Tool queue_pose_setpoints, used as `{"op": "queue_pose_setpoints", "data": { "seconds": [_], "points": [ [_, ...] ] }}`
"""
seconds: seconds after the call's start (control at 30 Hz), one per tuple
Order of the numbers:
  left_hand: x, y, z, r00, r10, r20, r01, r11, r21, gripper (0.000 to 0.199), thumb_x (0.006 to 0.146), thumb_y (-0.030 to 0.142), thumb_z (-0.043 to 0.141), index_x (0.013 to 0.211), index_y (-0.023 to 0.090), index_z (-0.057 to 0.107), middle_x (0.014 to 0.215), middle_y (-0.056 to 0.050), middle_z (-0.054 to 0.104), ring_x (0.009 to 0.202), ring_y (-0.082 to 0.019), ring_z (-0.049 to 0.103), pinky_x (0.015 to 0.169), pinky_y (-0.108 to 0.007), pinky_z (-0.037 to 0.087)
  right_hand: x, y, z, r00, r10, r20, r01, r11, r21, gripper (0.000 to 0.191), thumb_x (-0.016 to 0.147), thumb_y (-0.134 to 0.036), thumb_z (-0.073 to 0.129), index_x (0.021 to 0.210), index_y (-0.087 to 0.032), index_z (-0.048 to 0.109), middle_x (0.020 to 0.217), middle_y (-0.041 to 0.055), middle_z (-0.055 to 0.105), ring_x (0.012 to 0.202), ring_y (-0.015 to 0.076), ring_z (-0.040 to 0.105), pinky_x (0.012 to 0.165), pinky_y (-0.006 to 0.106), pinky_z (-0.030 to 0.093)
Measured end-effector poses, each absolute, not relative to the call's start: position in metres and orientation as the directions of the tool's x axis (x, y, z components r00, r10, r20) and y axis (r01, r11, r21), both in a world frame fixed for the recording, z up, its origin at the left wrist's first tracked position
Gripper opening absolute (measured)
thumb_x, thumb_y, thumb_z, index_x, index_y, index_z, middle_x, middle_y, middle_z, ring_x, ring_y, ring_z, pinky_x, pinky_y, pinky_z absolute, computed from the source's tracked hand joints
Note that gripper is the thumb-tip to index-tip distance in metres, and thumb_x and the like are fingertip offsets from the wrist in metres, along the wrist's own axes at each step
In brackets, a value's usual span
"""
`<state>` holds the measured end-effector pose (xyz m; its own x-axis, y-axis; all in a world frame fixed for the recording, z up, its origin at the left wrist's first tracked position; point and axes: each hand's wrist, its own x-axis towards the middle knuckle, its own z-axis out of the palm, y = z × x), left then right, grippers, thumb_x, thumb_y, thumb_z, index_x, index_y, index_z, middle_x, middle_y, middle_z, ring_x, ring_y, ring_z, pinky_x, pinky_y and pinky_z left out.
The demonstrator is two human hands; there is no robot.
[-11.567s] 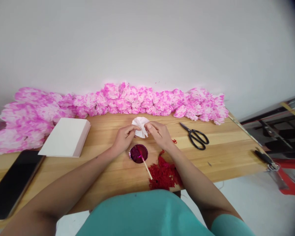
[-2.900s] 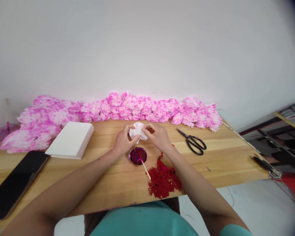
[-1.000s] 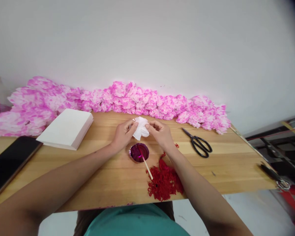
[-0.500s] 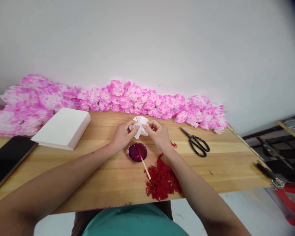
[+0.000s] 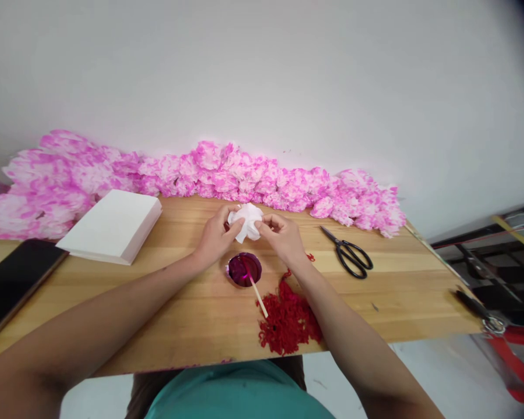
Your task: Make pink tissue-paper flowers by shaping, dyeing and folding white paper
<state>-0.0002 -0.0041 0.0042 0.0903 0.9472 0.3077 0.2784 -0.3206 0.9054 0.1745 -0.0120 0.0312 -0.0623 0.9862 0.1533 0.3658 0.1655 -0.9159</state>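
A crinkled white paper piece (image 5: 247,220) is held up between my two hands, above the wooden table. My left hand (image 5: 219,234) pinches its left side between thumb and fingers. On its right side, my right hand (image 5: 282,235) grips the edge the same way. Just below the hands stands a small round dish of dark magenta liquid (image 5: 240,270), with a pale stick (image 5: 259,298) leaning out of it. A heap of red yarn pieces (image 5: 283,326) lies by the stick, partly behind my right forearm.
Pink and white paper flowers (image 5: 244,174) line the wall. A stack of white paper (image 5: 109,224) and a black phone (image 5: 17,282) lie at left. Black scissors (image 5: 353,256) rest right of my hands. Black-handled pliers (image 5: 471,304) lie near the table's right edge (image 5: 445,265).
The white paper has shifted slightly and looks more bunched, with its petal-like outline less spread. My left fingers have moved a little on it.
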Motion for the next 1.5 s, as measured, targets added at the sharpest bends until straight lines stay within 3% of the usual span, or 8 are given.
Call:
{"op": "queue_pose_setpoints", "data": {
  "seconds": [0.13, 0.3, 0.43, 0.73, 1.1, 1.5],
  "points": [
    [-0.001, -0.005, 0.005, 0.082, 0.911, 0.405, 0.277, -0.411, 0.868, 0.038, 0.089, 0.037, 0.059, 0.122, 0.019, 0.052, 0.111, -0.007, 0.067, 0.088, -0.018, 0.064, 0.077, -0.030, 0.050, 0.176, -0.011, 0.030, -0.050, 0.987, 0.154, 0.365, 0.162, -0.917, 0.025, 0.076, -0.043, 0.064, 0.071, -0.019, 0.062, 0.067, -0.0008, 0.061, 0.058, 0.0114, 0.050, 0.057, 0.025, 0.038],
    [-0.002, -0.006, 0.013, 0.139, 0.777, 0.614, 0.411, -0.609, 0.678, 0.010, 0.090, 0.026, 0.058, 0.093, 0.020, 0.064, 0.112, -0.008, 0.066, 0.107, -0.023, 0.059, 0.096, -0.040, 0.045, 0.176, -0.012, 0.030, -0.044, 0.985, 0.164, 0.374, 0.169, -0.912, 0.027, 0.077, -0.045, 0.064, 0.069, -0.020, 0.058, 0.064, -0.0015, 0.058, 0.057, 0.0113, 0.048, 0.056, 0.025, 0.037],
    [-0.002, -0.007, 0.013, 0.212, 0.747, 0.630, 0.448, -0.647, 0.617, 0.011, 0.091, 0.024, 0.059, 0.091, 0.021, 0.069, 0.112, -0.007, 0.066, 0.106, -0.022, 0.059, 0.094, -0.039, 0.044, 0.172, -0.015, 0.033, -0.071, 0.984, 0.161, 0.357, 0.176, -0.917, 0.027, 0.078, -0.045, 0.063, 0.068, -0.020, 0.058, 0.062, -0.0021, 0.056, 0.057, 0.0113, 0.047, 0.055, 0.024, 0.037],
    [-0.002, -0.002, 0.006, 0.226, 0.759, 0.611, 0.416, -0.642, 0.644, 0.008, 0.089, 0.025, 0.063, 0.089, 0.020, 0.070, 0.096, -0.005, 0.071, 0.093, -0.021, 0.061, 0.085, -0.036, 0.044, 0.175, -0.015, 0.032, -0.133, 0.982, 0.136, 0.265, 0.168, -0.949, 0.040, 0.089, -0.052, 0.049, 0.077, -0.019, 0.068, 0.066, 0.0009, 0.062, 0.062, 0.0137, 0.057, 0.060, 0.026, 0.046],
    [-0.002, -0.004, 0.009, 0.203, 0.786, 0.584, 0.439, -0.606, 0.663, 0.008, 0.087, 0.023, 0.060, 0.086, 0.020, 0.067, 0.091, -0.004, 0.072, 0.090, -0.021, 0.062, 0.084, -0.036, 0.044, 0.175, -0.012, 0.030, -0.096, 0.990, 0.103, 0.248, 0.124, -0.961, 0.026, 0.079, -0.042, 0.060, 0.085, -0.020, 0.072, 0.075, 0.0017, 0.070, 0.062, 0.0130, 0.059, 0.058, 0.024, 0.047],
    [-0.002, -0.003, 0.007, 0.242, 0.765, 0.597, 0.452, -0.633, 0.628, 0.005, 0.086, 0.021, 0.062, 0.085, 0.020, 0.068, 0.093, -0.004, 0.072, 0.090, -0.020, 0.062, 0.084, -0.035, 0.043, 0.174, -0.018, 0.027, -0.162, 0.945, 0.284, 0.535, 0.327, -0.779, 0.020, 0.084, -0.032, 0.058, 0.090, -0.022, 0.075, 0.087, 0.0034, 0.075, 0.072, 0.0165, 0.065, 0.068, 0.028, 0.049]
  ]
}}
